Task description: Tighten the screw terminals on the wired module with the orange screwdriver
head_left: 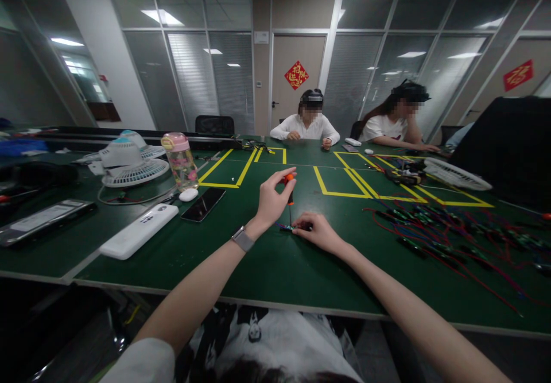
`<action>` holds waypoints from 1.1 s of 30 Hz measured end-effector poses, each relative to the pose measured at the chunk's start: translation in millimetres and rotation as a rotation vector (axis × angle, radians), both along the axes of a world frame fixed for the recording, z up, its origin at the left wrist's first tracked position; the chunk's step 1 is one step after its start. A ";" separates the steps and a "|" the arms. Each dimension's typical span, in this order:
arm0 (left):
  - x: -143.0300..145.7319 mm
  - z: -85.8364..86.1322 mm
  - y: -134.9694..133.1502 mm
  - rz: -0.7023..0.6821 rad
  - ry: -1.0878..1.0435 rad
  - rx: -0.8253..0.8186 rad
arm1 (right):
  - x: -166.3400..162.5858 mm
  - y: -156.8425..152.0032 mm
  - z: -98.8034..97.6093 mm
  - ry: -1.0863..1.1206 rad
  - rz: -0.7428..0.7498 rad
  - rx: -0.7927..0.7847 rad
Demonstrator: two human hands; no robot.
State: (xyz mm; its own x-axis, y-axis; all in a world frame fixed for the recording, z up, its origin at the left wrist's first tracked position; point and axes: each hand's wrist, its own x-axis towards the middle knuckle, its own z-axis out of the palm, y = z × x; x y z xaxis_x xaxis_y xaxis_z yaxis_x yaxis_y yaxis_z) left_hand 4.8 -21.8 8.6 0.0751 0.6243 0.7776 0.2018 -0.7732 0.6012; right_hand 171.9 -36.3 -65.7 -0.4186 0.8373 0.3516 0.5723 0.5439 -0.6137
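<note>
My left hand [276,194] is closed around the orange and black handle of a screwdriver [290,200], held upright with its thin shaft pointing down. The tip of the shaft comes down on a small green circuit board [287,228] lying on the green table [249,268]. My right hand [316,229] rests on the table and pinches the right end of that board between thumb and fingers. Thin wires run from the board's left side. Whether the tip sits in a screw is too small to tell.
Many wired circuit boards [434,228] lie tangled at right. On the left are a white power bank [140,231], a phone [204,204], a white earbud case [188,194], a bottle [181,162] and a fan [133,167]. Two people sit across the table, beyond yellow tape outlines [346,193].
</note>
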 end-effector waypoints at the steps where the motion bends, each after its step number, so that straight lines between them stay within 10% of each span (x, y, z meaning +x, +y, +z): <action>1: 0.5 0.1 -1.4 0.057 0.017 0.030 | 0.0 0.0 0.1 -0.004 0.000 0.005; 5: -0.5 1.9 -3.4 0.118 0.077 0.056 | -0.5 -1.2 1.8 -0.016 -0.002 0.007; 13: -1.1 1.1 8.9 -0.225 -0.038 -0.172 | -0.1 -1.8 2.7 -0.008 0.001 -0.006; 20: -1.7 5.2 -4.4 0.107 0.065 0.031 | -0.4 -0.6 2.3 -0.007 -0.001 -0.004; 28: -0.4 1.7 3.4 -0.176 0.000 -0.070 | -0.4 -2.2 3.6 -0.001 -0.002 -0.009; 33: 0.9 0.5 0.9 -0.002 0.006 -0.013 | -0.3 -1.4 2.5 0.001 -0.005 -0.012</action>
State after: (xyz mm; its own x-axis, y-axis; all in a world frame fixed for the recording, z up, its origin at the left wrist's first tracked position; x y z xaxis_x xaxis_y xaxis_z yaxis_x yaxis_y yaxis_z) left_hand 5.7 -20.9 9.1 0.0811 0.6343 0.7688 0.2046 -0.7655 0.6100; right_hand 171.6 -37.6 -63.2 -0.4137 0.8435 0.3425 0.5743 0.5337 -0.6207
